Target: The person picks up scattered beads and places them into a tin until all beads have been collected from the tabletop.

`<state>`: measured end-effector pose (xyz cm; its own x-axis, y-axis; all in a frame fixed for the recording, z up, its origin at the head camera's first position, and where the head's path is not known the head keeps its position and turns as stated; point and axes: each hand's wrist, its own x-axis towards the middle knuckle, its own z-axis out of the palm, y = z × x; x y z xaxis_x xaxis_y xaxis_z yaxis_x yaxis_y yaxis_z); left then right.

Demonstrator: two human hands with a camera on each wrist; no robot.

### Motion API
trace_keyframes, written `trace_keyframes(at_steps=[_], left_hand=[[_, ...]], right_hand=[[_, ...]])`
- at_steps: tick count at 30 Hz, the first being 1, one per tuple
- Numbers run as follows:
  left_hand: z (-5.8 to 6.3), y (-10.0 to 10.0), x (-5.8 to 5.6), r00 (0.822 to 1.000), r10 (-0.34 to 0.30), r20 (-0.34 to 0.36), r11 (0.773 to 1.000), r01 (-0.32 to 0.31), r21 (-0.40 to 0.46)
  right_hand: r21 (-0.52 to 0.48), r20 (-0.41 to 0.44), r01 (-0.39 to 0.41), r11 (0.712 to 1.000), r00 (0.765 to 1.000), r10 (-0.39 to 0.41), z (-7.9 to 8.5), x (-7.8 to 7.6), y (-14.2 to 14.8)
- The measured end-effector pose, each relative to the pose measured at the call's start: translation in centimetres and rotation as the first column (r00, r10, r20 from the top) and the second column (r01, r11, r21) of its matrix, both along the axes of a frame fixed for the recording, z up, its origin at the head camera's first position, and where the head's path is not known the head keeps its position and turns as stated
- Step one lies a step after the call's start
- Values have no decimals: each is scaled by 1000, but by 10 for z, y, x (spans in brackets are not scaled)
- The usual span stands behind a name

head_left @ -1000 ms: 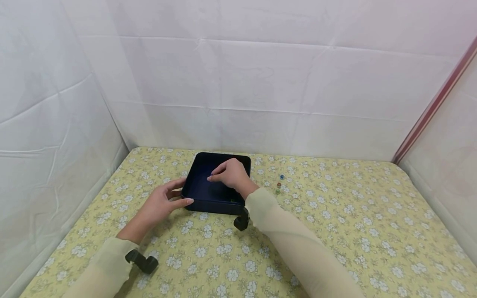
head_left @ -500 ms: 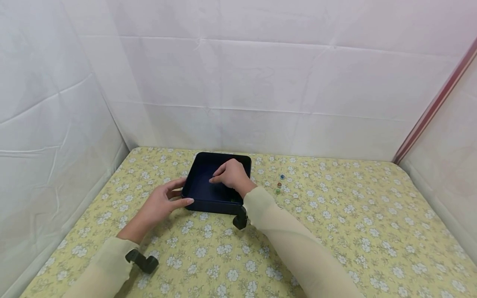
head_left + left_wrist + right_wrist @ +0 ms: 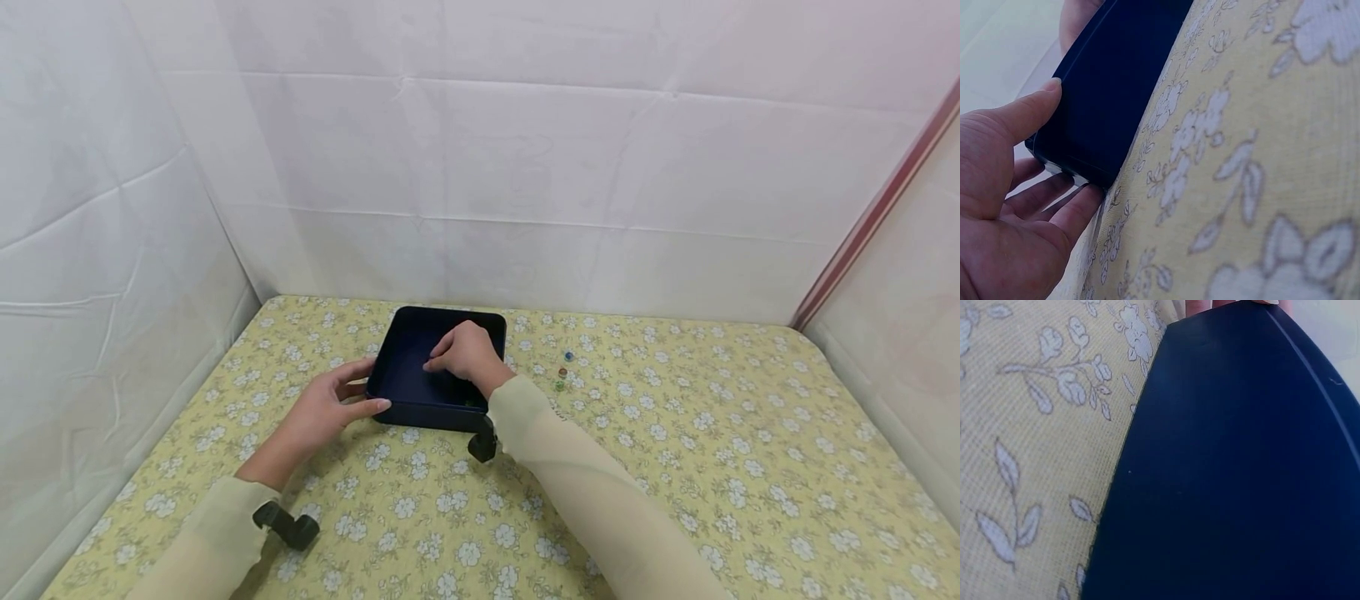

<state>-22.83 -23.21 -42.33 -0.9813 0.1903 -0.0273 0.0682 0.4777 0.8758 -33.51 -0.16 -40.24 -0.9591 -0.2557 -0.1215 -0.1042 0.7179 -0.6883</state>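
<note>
A dark navy square tray (image 3: 431, 417) with low walls sits on the flowered cloth in the head view. At its near left corner my left hand (image 3: 330, 400) grips it, thumb on the front rim and fingers against the left side. The left wrist view shows those curled fingers (image 3: 1082, 209) under the corner. My right hand (image 3: 468, 350) reaches over the right wall into the tray, with thumb and index fingertips close together near the floor. Anything between those fingertips is hidden or too small to see. A small green marble (image 3: 468, 404) lies inside by the front wall.
Right of the tray, on the cloth (image 3: 675, 450), lie a blue marble (image 3: 568, 356), an orange-brown marble (image 3: 562, 372) and a green marble (image 3: 559, 386). White sheeting (image 3: 480, 167) stands behind and at both sides.
My right hand has shifted slightly right and down inside the tray, its fingertips drawing closer together. The left hand, the tray and the marbles on the cloth stay where they were.
</note>
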Motion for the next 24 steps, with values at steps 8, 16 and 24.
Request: trace_keyframes(at_steps=[8, 16, 24], left_hand=[[0, 0, 0, 1000, 2, 6, 1000, -2, -4], [0, 0, -1, 1000, -1, 1, 1000, 1, -8], [0, 0, 0, 1000, -5, -3, 1000, 5, -6]], right_hand=[[32, -5, -10, 999, 1000, 10, -2, -1, 0], [49, -15, -14, 999, 1000, 15, -2, 0, -1], [48, -17, -11, 999, 1000, 12, -1, 1, 0]])
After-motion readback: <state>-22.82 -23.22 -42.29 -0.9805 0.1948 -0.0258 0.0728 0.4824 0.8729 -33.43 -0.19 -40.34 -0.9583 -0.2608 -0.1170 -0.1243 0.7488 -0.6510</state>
